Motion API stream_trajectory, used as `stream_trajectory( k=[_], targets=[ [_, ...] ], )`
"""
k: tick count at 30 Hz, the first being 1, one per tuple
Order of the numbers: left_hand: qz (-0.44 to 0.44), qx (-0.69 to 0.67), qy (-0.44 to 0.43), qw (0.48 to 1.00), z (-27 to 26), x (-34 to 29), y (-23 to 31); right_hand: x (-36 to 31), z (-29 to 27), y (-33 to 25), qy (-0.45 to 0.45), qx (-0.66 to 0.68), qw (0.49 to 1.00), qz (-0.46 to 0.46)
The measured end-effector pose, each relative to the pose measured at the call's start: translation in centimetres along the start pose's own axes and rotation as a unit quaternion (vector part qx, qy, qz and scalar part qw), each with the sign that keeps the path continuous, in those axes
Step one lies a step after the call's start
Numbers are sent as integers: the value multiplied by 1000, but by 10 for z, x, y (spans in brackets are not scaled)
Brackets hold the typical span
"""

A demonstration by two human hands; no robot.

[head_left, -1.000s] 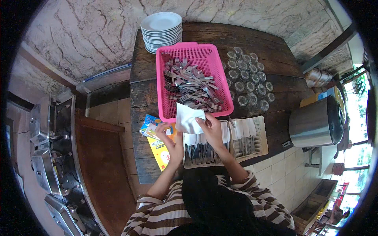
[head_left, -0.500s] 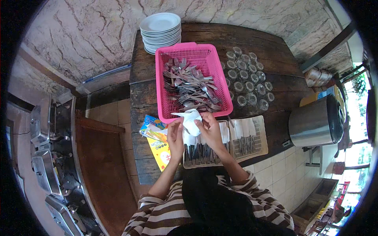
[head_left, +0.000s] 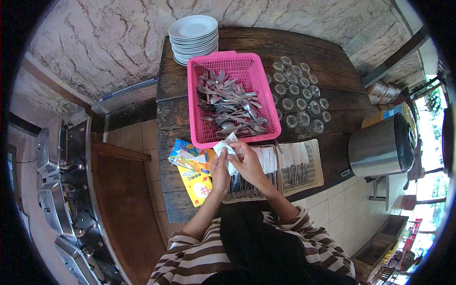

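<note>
Between both hands is a white paper napkin (head_left: 231,139), now folded narrower, just in front of the pink basket (head_left: 193,104). My left hand (head_left: 220,173) pinches it from the left, thumb on top. From the right, my right hand (head_left: 250,166) grips its lower part with bent fingers. Whether cutlery lies inside the napkin is hidden. Loose forks and spoons (head_left: 232,102) are heaped in the basket. Under and beside my right hand, a cream plastic tray (head_left: 313,154) with two sections holds rows of cutlery with white napkins (head_left: 269,159) round their upper ends.
A stack of white plates (head_left: 194,28) stands behind the basket. Several upturned glass jars or glasses (head_left: 294,90) fill the table's right side. A steel pot (head_left: 380,147) is at the right edge. Yellow and blue packs (head_left: 194,183) lie by my left wrist.
The napkin was spread wider with a corner sticking out left; it is now folded smaller. My hands have come closer together, the left moving right and the right slightly left.
</note>
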State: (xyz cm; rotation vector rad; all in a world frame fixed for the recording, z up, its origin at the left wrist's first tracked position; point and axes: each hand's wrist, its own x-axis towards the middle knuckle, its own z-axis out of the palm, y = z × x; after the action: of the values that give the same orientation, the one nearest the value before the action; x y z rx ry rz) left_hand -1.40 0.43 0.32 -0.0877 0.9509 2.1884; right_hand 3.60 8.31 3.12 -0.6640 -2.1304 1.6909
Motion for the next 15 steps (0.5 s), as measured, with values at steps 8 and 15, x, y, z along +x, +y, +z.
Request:
stream_trajectory(
  k=[8, 15],
  targets=[
    [56, -37, 66, 996, -1, 6, 8, -16, 2, 2, 6, -139, 983, -121],
    [69, -57, 117, 989, -9, 16, 22, -26, 2, -1, -49, -260, 962, -70]
  ],
)
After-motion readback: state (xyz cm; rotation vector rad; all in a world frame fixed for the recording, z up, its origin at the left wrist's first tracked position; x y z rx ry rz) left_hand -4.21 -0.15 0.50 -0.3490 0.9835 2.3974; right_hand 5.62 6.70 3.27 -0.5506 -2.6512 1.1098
